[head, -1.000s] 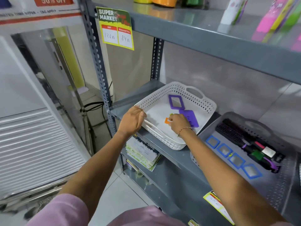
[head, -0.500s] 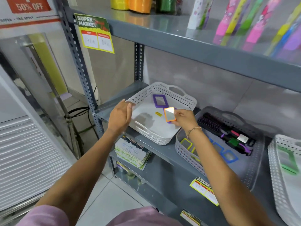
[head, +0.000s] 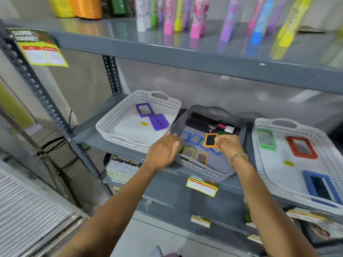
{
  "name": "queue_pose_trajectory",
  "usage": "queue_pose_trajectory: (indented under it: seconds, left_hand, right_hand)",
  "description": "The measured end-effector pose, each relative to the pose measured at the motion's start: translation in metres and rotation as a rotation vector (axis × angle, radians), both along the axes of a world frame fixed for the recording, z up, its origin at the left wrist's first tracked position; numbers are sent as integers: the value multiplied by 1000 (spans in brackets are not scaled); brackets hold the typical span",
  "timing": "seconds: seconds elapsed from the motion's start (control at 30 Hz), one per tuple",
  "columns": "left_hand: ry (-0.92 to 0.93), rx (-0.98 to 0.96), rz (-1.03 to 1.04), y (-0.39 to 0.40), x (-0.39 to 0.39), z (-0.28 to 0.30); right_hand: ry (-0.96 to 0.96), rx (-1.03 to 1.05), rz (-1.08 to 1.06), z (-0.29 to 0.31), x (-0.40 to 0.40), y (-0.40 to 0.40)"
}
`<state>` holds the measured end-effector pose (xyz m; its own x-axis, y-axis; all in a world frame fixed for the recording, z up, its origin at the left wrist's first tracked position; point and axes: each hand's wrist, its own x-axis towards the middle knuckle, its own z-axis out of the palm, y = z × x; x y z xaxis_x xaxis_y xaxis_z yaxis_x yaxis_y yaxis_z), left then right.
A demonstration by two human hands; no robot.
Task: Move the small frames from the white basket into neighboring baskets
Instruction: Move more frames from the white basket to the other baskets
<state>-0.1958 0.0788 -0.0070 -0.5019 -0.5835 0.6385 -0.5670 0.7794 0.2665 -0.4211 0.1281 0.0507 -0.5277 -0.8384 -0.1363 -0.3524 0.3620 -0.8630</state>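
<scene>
Fingertips of the right hand (head: pixel 227 145) pinch a small orange-rimmed rectangular frame (head: pixel 210 140), upright, long axis vertical, directly above the grey perforated plastic basket (head: pixel 202 170). The left hand (head: pixel 163 152), empty and loosely curled, touches that basket's left rim.

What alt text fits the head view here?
The right hand holds a small orange frame over the grey basket, whose rim the left hand touches; purple frames remain in the white basket.

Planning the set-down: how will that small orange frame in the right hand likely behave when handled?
Pinched at one edge by the right hand, the orange frame keeps flat, so probably stiff and light. Flat and thin, it shouldn't roll. Its dark centre may be mirror glass, possibly fragile.
</scene>
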Motion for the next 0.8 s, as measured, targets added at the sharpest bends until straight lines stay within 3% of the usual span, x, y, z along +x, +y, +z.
queue_pose_trajectory:
  seconds: [0.2, 0.43, 0.6, 0.8]
  left_hand:
    - [-100, -5, -16, 12, -7, -16]
    - [-106, 27, 35, 2, -9, -13]
    - [-72, 56, 66, 1, -9, -21]
    - [-43, 22, 88, 0, -9, -25]
  right_hand:
    - [241, 203, 36, -8, -17, 22]
    - [556, 556, 299, 20, 2, 20]
    - [570, 699, 381, 21, 6, 14]
    - [625, 669, 313, 9, 4, 6]
